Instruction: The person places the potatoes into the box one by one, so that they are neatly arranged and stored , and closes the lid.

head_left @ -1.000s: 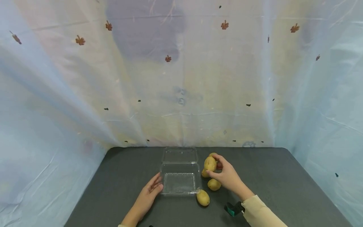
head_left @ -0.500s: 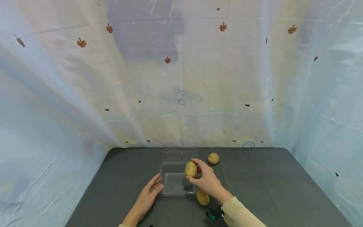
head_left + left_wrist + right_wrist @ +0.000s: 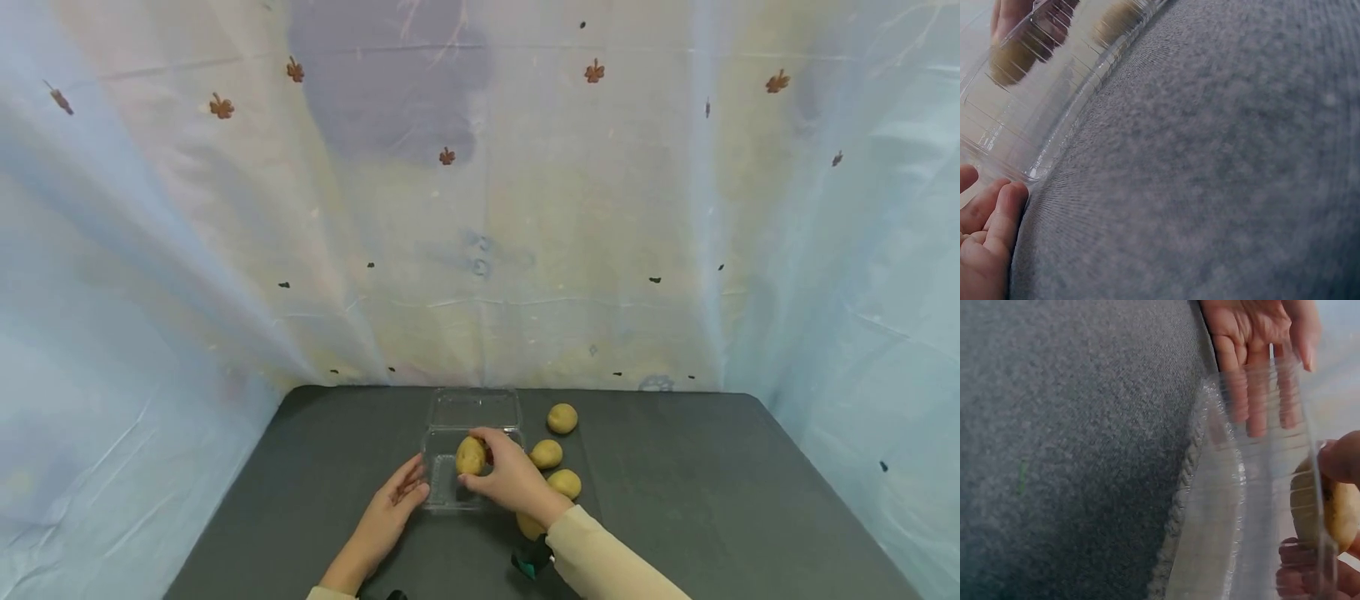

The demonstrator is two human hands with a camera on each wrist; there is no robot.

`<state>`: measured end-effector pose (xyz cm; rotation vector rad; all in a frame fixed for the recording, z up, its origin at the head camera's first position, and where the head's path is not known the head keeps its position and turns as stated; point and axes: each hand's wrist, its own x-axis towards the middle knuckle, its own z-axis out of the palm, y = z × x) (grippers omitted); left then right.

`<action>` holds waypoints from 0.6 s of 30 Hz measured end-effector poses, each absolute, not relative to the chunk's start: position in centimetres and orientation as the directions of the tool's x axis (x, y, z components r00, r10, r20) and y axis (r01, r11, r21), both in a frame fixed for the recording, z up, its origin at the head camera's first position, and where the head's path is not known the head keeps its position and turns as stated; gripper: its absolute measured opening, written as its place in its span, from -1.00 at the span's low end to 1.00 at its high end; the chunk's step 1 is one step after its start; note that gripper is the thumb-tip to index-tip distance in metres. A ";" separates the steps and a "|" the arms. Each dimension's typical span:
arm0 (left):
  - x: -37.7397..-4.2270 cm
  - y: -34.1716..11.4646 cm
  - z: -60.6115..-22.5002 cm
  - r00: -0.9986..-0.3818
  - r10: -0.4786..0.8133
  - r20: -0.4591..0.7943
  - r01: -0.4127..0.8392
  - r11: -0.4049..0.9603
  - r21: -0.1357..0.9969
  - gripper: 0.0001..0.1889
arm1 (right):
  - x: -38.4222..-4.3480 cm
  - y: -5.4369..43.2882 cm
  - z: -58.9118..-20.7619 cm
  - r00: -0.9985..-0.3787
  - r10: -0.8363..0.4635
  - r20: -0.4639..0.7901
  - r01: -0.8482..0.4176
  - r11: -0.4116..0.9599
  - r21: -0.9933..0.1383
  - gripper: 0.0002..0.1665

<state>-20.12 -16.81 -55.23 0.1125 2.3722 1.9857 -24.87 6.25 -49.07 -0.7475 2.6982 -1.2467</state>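
My right hand (image 3: pixel 517 482) holds a yellow potato (image 3: pixel 470 457) between thumb and fingers, over the base of a clear plastic clamshell container (image 3: pixel 442 505). In the right wrist view, part of that potato (image 3: pixel 1305 503) shows through the container's clear wall. The container's lid (image 3: pixel 476 408) lies folded back, away from me. My left hand (image 3: pixel 386 521) rests at the container's left side, fingers extended along the wall. In the right wrist view, the left fingers (image 3: pixel 1254 403) show through the plastic, not curled round it.
To the container's right lie more potatoes: one at the back (image 3: pixel 562 418), a middle one (image 3: pixel 546 454) and a nearer one (image 3: pixel 564 484). Another potato (image 3: pixel 529 525) is partly hidden under the right forearm. A dark grey table (image 3: pixel 712 492) meets a patterned curtain (image 3: pixel 585 333) behind.
My right hand has carried the potato leftward from the group of potatoes to over the container's base. The left hand has stayed at the container's left side.
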 end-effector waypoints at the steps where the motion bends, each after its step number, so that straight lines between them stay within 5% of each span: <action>1: -20.1 -16.8 -55.2 -0.996 0.083 0.012 0.027 0.175 0.984 -0.37 | -25.0 6.2 -49.2 -0.878 -0.461 0.128 -0.396 0.549 -0.736 -0.14; 18: -20.1 -16.9 -55.4 -0.994 0.104 0.016 0.035 0.190 0.981 -0.37 | -25.5 5.2 -50.0 -0.890 -0.456 -0.009 -0.351 0.698 -0.625 -0.17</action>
